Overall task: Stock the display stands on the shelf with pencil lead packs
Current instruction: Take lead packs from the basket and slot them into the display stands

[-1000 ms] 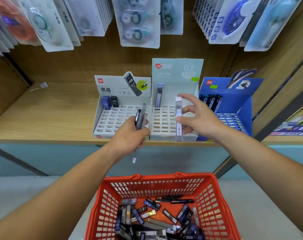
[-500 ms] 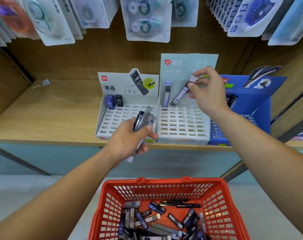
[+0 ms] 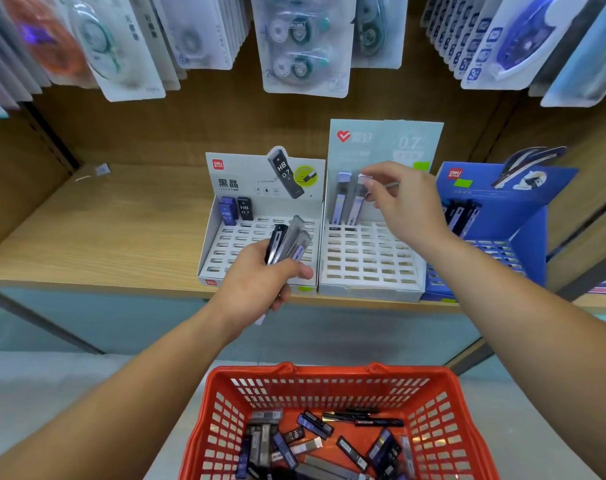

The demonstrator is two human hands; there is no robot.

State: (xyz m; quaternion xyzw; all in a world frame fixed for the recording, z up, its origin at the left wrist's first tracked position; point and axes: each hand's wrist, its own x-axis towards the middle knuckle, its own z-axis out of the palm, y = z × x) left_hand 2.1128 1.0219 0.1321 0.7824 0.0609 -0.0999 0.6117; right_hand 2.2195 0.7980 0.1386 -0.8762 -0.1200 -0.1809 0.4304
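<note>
Three slotted display stands sit on the wooden shelf: a white one [image 3: 235, 242], a pale teal-backed one [image 3: 370, 268] and a blue one [image 3: 499, 249]. My left hand [image 3: 256, 282] grips a bunch of long lead packs [image 3: 289, 239] in front of the white stand. My right hand [image 3: 407, 202] pinches the top of a clear lead pack [image 3: 356, 207] that stands in the pale stand's back row, beside another pack [image 3: 340, 199]. Two short packs [image 3: 235, 210] stand at the white stand's back left. Dark packs [image 3: 461, 213] fill the blue stand's back row.
A red plastic basket [image 3: 329, 374] sits below the shelf edge with several loose lead packs [image 3: 312, 441] in it. Blister packs of correction tape [image 3: 303, 39] hang above the stands. The bare wooden shelf [image 3: 121, 233] stretches to the left.
My right hand carried the clear pack from the stand's front to its back row and stood it upright next to the other pack. The left hand kept its bunch.
</note>
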